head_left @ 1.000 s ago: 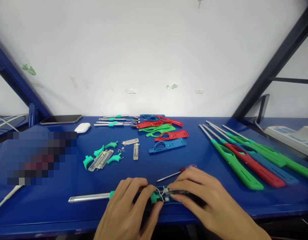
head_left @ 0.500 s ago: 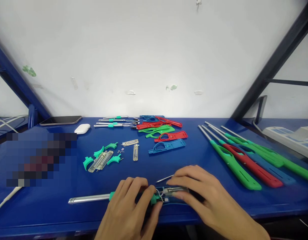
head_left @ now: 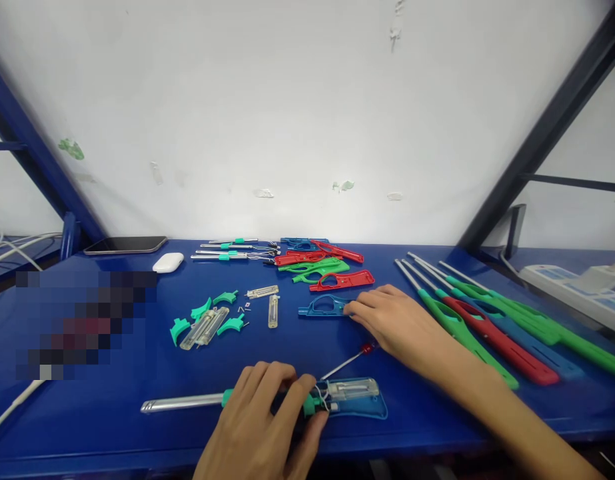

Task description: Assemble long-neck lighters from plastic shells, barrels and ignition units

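My left hand [head_left: 261,420] is closed around a partly assembled blue gas lighter [head_left: 364,407] that lies at the table's front. Out to the left of that hand sticks its silver barrel [head_left: 184,403]. A clear fuel tank [head_left: 354,389], thin wires and a turquoise trigger show in its open blue shell; the middle is hidden by my fingers. Farther back, my right hand [head_left: 397,320] has its fingertips closed on the right end of a loose blue shell half [head_left: 320,307]. Between the hands lies a screwdriver [head_left: 344,365] with a red handle.
Turquoise triggers [head_left: 232,324] and clear tanks [head_left: 272,311] lie at centre left. Behind are metal barrels with wires [head_left: 222,256] and red shell halves [head_left: 342,280]. Finished-looking lighters [head_left: 502,333] lie at right. A phone [head_left: 126,245] and white case [head_left: 168,263] are back left.
My right hand has left the clear tank in the front lighter and reached forward to the loose blue shell half. My left hand stays on the lighter. The screwdriver's red handle is uncovered.
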`<state>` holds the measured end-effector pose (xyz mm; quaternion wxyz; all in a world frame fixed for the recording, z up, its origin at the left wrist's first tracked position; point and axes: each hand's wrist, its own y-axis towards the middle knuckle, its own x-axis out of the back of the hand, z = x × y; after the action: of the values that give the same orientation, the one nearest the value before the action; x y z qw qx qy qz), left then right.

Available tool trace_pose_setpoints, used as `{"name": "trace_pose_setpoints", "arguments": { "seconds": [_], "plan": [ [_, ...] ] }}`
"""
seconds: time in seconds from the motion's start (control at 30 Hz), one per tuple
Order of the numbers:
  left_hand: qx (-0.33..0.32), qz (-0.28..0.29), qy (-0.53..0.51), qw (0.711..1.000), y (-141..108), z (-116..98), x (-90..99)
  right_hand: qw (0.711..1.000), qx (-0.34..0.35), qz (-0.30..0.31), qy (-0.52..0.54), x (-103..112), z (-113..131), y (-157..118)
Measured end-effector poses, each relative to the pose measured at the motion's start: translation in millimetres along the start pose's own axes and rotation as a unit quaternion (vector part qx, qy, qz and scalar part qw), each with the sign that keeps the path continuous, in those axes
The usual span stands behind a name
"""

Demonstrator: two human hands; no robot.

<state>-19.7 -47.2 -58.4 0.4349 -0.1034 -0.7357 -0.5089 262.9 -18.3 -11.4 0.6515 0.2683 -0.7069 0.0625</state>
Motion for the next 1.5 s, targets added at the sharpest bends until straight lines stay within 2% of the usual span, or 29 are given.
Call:
{"name": "trace_pose_setpoints", "arguments": {
  "seconds": [0.27,0.5,0.7,0.8,0.87,0.97,1.1,1.27,1.5],
  "plan": [
    [-0.003,-0.022,0.024,0.999,-2,-1,-1.2,1.000,-0.012,-0.017,-0.019,2,-6,-5],
    [-0.006,-0.017,0.025,1.000,-1,-2,-0.9,1.000,0.006,-0.016,-0.007,-4,-7,-5],
    [0.001,-0.013,0.013,1.000,-3,-2,0.1,0.991,-0.063,-0.100,0.066,20,4,-22],
    [0.018,-0.006,0.002,1.000,-4,-1,1.1,0.967,-0.116,-0.158,0.164,30,20,-42],
    [0.030,-0.006,-0.002,1.000,-4,-2,2.9,0.956,-0.133,-0.184,0.184,30,31,-56],
    [0.061,-0.026,-0.015,0.998,-3,-3,9.1,0.962,-0.139,-0.155,0.175,24,42,-70],
    [0.072,-0.061,-0.002,0.996,0,2,23.9,0.972,-0.117,-0.098,0.180,18,50,-73],
    [0.035,-0.004,-0.013,0.999,1,19,39.9,0.974,-0.078,-0.123,0.175,17,64,-62],
    [0.021,0.003,-0.041,0.999,4,34,48.0,0.979,-0.027,-0.109,0.170,13,75,-49]
  ]
}}
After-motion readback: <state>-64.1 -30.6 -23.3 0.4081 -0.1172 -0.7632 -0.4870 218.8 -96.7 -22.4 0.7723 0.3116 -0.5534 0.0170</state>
